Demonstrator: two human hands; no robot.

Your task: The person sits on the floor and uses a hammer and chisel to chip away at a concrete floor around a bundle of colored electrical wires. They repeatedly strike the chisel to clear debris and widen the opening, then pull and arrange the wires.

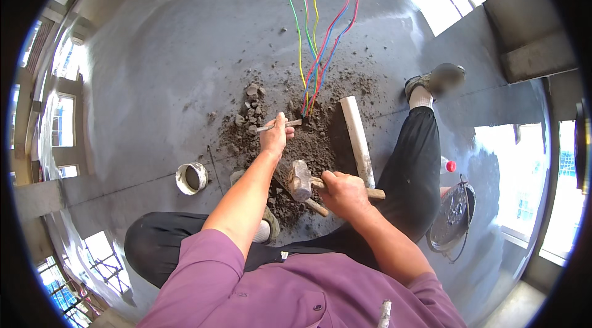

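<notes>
Head view: chisel (pixel 295 123) is clamped in L hand (pixel 276 137), ctr of frame, tip by wires (pixel 306 97); hammer (pixel 300 181) is clamped in R hand (pixel 344 193), lower ctr, above rubble (pixel 317 146). Hands are held apart. Chiselling is prob. under way; for next blow, chisel would need to be kept steady, clear of wires.
</notes>
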